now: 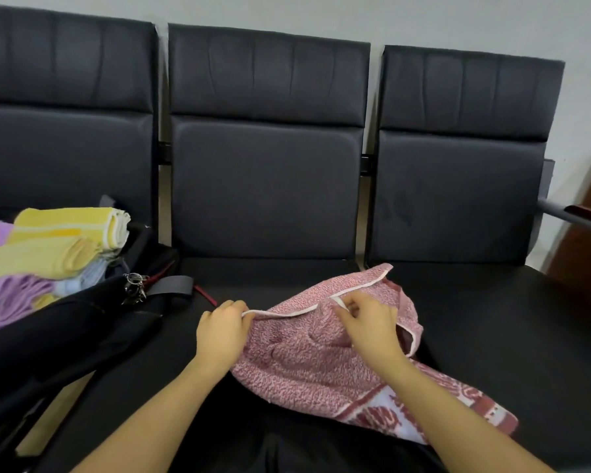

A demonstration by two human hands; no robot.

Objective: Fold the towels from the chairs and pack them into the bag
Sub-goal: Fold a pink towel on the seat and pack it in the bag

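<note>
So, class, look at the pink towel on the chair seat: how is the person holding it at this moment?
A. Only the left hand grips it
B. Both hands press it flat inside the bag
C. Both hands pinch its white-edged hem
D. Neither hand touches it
C: the left hand and the right hand each pinch the white hem of the pink towel, which lies crumpled on the chair seat.

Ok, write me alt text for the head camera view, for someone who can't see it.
Two bare hands, left hand and right hand, pinch the white-trimmed edge of a crumpled red-and-white towel on a row of black chairs. At left, folded yellow and purple towels are piled in an open black bag.
</note>
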